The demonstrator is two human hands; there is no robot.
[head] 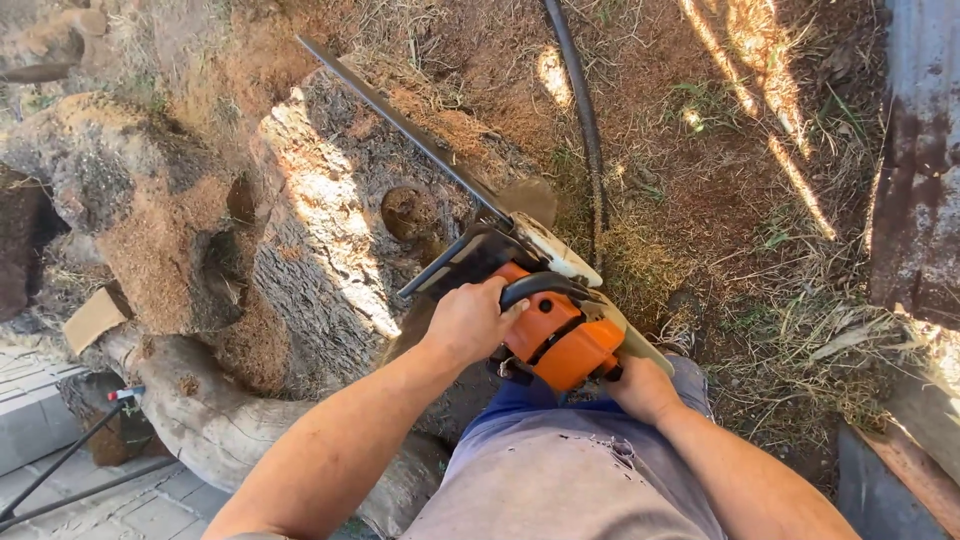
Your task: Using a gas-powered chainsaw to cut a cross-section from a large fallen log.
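You're mid-cut: left hand (pixel 468 322) wrapped on chainsaw (pixel 556 330) front handle, right hand (pixel 640 388) gripping rear, bar on log (pixel 320 230); next, prob. steady downward pressure.

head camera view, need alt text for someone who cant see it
Seen from above, a person's left hand grips the front handle of an orange chainsaw and the right hand holds its rear grip, with the bar lying across a sawdust-covered log. A black hose runs over dry grass behind it.
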